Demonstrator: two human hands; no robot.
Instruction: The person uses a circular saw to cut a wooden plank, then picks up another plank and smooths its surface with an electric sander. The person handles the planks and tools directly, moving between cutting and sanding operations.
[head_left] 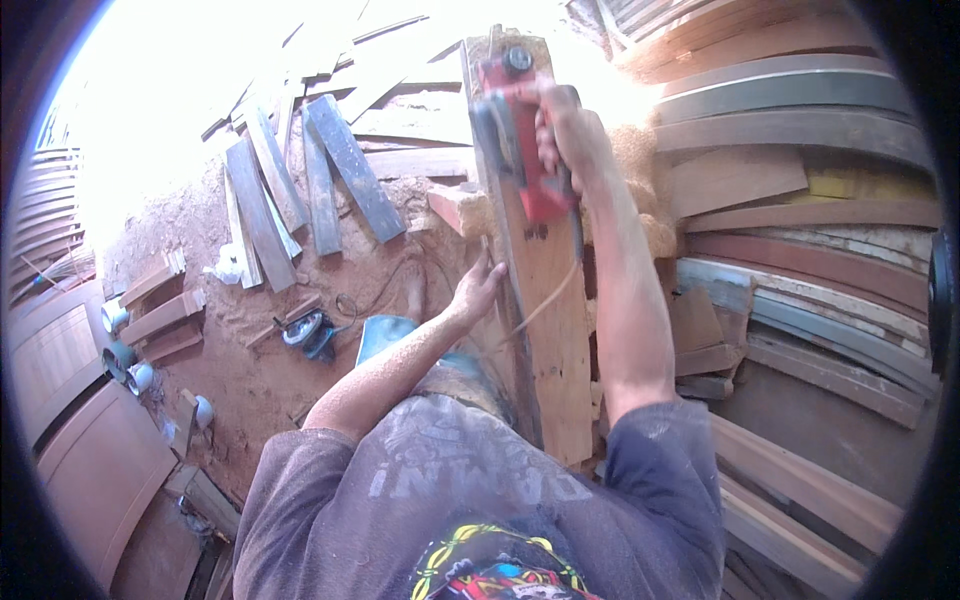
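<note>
My right hand (570,138) is wrapped round the handle of a red electric planer (545,195) with a round black knob at its far end. The planer rests on the far part of a long wooden board (558,345) that runs away from me; it is slightly blurred. A cord (549,298) trails from it across the board. Beside the board's left edge is my left hand (480,290), fingers stretched out and apart, close against the wood. Whether it presses on the edge I cannot tell.
Stacked planks (800,130) line the right side. Loose grey boards (352,170) lie on the dusty ground at the far left. A blue-and-black power tool (312,335) sits left of my legs, near short wood blocks (165,315). Wood shavings (632,165) pile right of the board.
</note>
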